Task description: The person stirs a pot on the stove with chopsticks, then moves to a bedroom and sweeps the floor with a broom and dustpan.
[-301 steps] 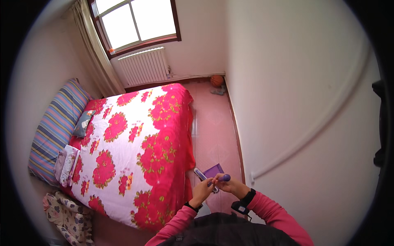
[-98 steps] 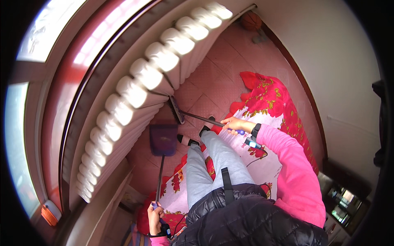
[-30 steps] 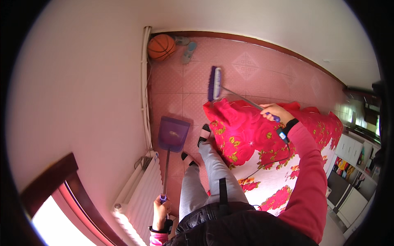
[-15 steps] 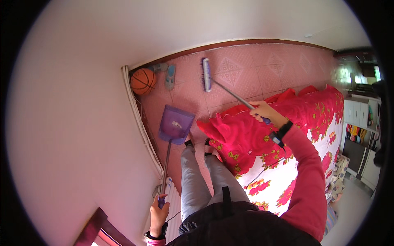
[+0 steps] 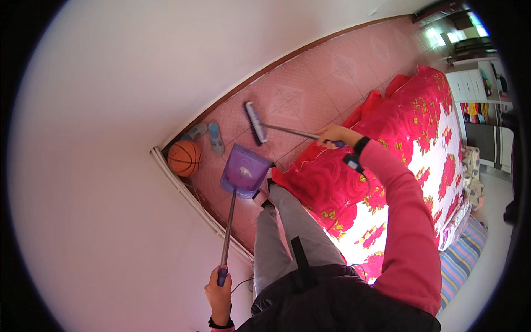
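My left hand (image 5: pixel 218 294) is closed round the purple grip of a long-handled dustpan (image 5: pixel 248 178). Its purple pan rests on the pink tiles in front of my feet, with a small pale clump of debris (image 5: pixel 245 171) in it. My right hand (image 5: pixel 338 136), at the edge of the bed, grips the purple-ended handle of a broom (image 5: pixel 255 123). The broom's white and purple head, with dark bristles, is on or close to the floor just beyond the pan, apart from it. A black band with a small device sits at my right wrist.
An orange basketball (image 5: pixel 184 158) lies in the wall corner, beside a pair of grey-blue slippers (image 5: pixel 215 138). White pipes (image 5: pixel 177 185) run along the left wall's foot. A bed with a red floral cover (image 5: pixel 381 160) stands to the right. White cabinets (image 5: pixel 466 86) stand at the far right.
The broom head has come nearer the dustpan, and my right hand has drawn in slightly toward the left. The view has turned; the dustpan stays in my left hand.
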Tool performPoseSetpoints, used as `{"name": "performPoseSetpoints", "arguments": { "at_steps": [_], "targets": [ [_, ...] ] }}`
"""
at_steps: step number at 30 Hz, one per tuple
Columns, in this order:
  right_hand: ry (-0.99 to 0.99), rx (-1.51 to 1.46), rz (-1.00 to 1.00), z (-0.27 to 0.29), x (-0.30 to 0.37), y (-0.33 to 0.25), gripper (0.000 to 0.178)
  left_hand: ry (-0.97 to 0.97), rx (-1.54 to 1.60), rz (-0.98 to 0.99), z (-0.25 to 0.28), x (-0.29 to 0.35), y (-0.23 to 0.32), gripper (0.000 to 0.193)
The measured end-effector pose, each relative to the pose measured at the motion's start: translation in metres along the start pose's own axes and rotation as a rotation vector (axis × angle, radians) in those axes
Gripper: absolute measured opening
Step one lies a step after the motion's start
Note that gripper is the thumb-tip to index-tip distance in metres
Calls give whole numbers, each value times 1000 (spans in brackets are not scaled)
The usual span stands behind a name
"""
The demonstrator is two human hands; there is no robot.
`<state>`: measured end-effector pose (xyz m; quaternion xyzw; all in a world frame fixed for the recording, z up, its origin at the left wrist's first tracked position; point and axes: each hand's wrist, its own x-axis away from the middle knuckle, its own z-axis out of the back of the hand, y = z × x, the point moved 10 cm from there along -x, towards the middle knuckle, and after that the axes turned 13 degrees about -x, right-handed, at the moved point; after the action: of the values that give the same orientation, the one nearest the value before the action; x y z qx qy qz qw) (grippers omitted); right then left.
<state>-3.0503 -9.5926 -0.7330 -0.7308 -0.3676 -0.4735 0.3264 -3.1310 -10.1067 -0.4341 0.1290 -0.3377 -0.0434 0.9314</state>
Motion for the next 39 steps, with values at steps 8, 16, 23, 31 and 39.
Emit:
{"name": "performPoseSetpoints", "arguments": {
  "at_steps": [8,16,23,31,39],
  "targets": [
    [499,-132,119,203,84,-63,16,-56,-80,-79,13,-93,107,23],
    [624,300,403,150,146,-105,38,-71,-186,-165,47,-156,187,21],
    [85,-90,296,73,55,-145,47,-89,-227,-214,92,-180,215,20],
    [201,-403,157,155,47,-150,11,-391,95,-15,60,-223,225,29],
    [677,155,465,204,138,-142,37,-625,295,46,36,-238,284,33]
  ]
}}
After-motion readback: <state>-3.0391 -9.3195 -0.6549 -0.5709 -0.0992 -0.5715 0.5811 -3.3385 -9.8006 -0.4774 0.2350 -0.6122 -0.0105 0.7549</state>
